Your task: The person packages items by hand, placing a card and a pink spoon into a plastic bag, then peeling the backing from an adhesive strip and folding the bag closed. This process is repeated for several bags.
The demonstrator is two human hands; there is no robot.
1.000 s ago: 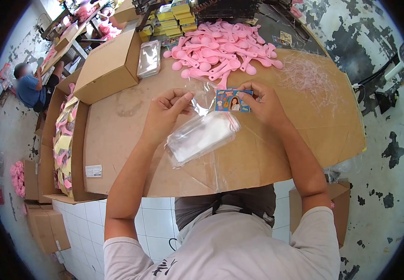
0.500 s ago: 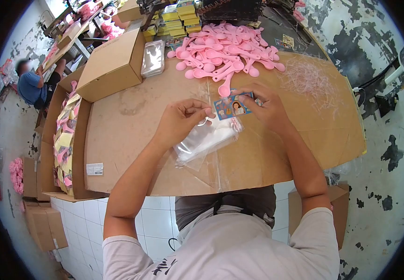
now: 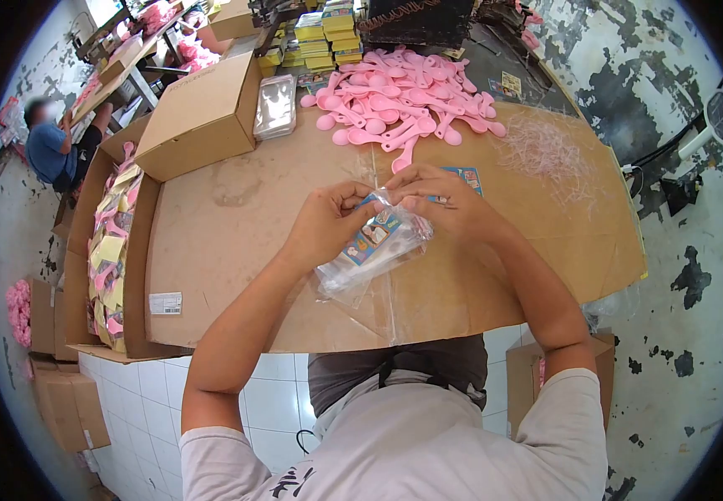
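Over the cardboard sheet, my left hand pinches the left side of a clear plastic bag. A blue printed card lies tilted within the bag, its top corner by the left thumb. My right hand is closed at the bag's upper edge, fingertips close to the left ones. Under both hands rests a stack of clear plastic bags. Another blue card shows partly behind my right hand. Just beyond the fingers, a pink spoon lies at the front of a spoon pile.
A carton of packed pink spoons and cards stands left, beside a closed box. More clear bags lie near it. Plastic strips are heaped at right. Card stacks stand at the back. A person sits far left.
The card has gone from my right hand into the clear bag, lower and to the left. Both hands have come together at the bag's top, and another card now shows behind the right hand.
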